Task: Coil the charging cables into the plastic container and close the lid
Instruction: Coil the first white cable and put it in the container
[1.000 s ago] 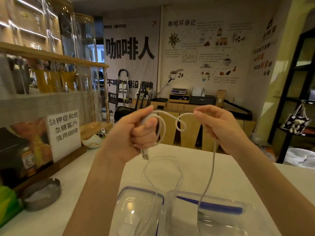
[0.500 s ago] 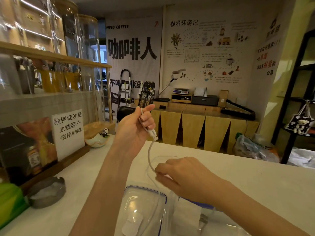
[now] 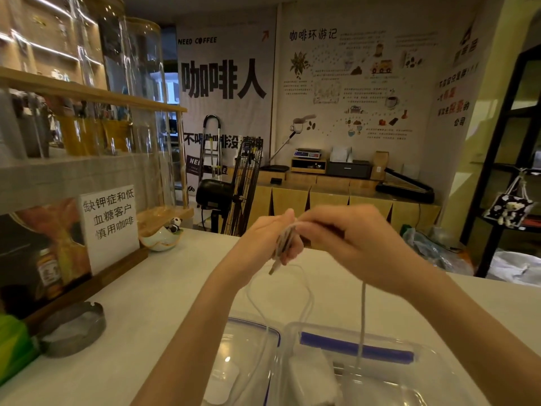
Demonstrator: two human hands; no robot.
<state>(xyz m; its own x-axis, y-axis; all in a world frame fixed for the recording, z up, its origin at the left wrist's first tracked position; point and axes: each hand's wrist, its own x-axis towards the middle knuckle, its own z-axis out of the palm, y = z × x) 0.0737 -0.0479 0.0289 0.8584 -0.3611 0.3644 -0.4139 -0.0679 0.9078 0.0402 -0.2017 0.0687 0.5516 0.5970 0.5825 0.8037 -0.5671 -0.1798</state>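
White cable (image 3: 285, 240) is bunched in my left hand (image 3: 265, 241) at the centre of the frame, fingers curled round several strands, with the plug end (image 3: 273, 269) poking out below the fist. My right hand (image 3: 355, 244) sits just beside it, touching or nearly touching; its fingers are curled and appear to pinch a strand against the bundle, though motion blur keeps me from seeing the exact contact.

Two slack runs hang from the hands. One forms a loose loop at lower centre; the other drops straight down from under the right hand into the clear plastic container (image 3: 433, 358) at the bottom right of the frame. A white charger block (image 3: 314, 373) lies inside that container. The clear lid (image 3: 248, 329), blue-edged, lies on the white counter (image 3: 164, 291) at bottom centre, touching the container's left side.

Judged stage: coiling under way; nothing yet stowed from this cable, lid off.

Risks from here:
- The coil may spring open if the left grip relaxes during the transfer.
- The hanging loop may snag on the container rim or the lid edge.
- Any strand left over the rim would stop the lid from seating.
- Pulling the straight run hard could drag the container along the counter.
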